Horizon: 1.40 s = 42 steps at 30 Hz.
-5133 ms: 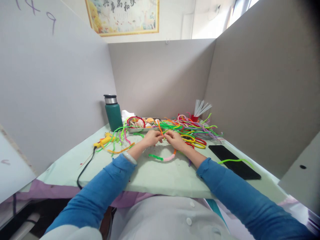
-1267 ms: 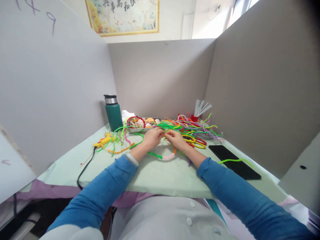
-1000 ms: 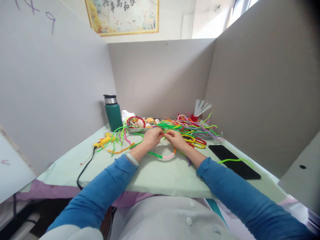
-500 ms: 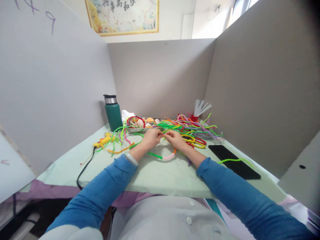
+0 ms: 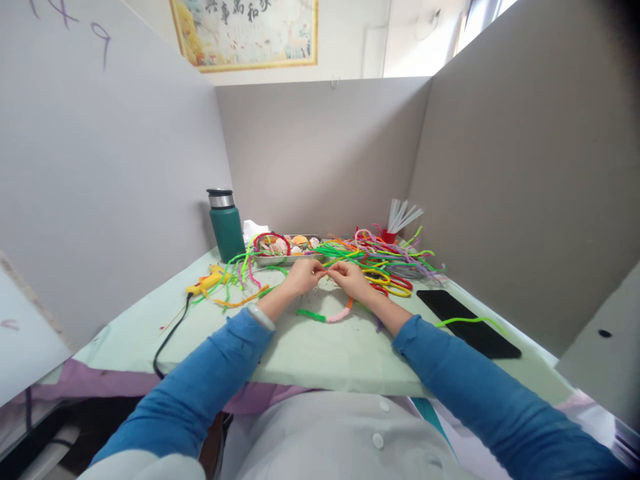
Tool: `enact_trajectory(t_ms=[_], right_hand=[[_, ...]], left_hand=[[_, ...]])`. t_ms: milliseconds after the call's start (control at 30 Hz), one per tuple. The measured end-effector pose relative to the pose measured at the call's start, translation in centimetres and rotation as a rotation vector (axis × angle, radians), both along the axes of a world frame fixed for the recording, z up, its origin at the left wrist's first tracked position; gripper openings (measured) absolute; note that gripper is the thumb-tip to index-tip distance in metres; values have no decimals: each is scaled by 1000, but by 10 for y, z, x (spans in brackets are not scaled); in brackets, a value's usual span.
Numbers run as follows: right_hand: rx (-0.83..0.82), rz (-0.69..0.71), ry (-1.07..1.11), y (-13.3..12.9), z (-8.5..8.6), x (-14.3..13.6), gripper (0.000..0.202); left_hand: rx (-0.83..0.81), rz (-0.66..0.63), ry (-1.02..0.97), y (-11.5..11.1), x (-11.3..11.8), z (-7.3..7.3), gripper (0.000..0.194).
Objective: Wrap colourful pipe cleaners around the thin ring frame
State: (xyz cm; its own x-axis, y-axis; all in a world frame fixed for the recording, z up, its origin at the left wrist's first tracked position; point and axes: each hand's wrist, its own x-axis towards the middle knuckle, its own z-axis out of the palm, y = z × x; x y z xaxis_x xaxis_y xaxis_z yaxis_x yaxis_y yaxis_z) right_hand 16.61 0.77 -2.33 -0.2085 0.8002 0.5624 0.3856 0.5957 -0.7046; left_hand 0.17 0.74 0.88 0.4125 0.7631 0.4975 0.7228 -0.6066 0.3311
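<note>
My left hand [image 5: 303,276] and my right hand [image 5: 349,277] meet above the middle of the table, fingertips pinched close together. Between them shows a short orange-red bit of pipe cleaner [image 5: 326,271]; both hands are closed on it. Below the hands hangs or lies a curved strand of pipe cleaner in green, pink and orange [image 5: 337,318], its orange end running up behind my right hand. Whether this strand joins the piece in my fingers is hidden.
Behind the hands stands a metal tray [image 5: 290,260] of shells, with a heap of coloured pipe cleaners [image 5: 370,250] to its right. A yellow glue gun [image 5: 206,281] and green bottle [image 5: 227,230] are left. A black slab [image 5: 467,323] lies right; glue sticks [image 5: 401,215] stand behind.
My hands stay almost in place, with small movements of the fingers. The green and pink strand below them has shifted very slightly.
</note>
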Motion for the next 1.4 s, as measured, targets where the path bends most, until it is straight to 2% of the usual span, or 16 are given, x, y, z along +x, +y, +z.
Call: enact_trajectory(t_ms=[367,567,900,1133,1400], right_hand=[[-29,-3,7,0,0,0,29],[-27,13,15,-2,2,-1,30],[-36,44,27,-3,2,-2,30],[-25,35,30,-8,7,-2,30],[-5,18,56,-4,3,-2,28]], left_hand=[[145,7,48,-2,-1,3,23],[70,23,54,-3,-1,3,25],[60,27,43,-4,0,4,25],[-8,10,-42,-4,1,6,25],[-115,48,-114,-8,3,10,26]])
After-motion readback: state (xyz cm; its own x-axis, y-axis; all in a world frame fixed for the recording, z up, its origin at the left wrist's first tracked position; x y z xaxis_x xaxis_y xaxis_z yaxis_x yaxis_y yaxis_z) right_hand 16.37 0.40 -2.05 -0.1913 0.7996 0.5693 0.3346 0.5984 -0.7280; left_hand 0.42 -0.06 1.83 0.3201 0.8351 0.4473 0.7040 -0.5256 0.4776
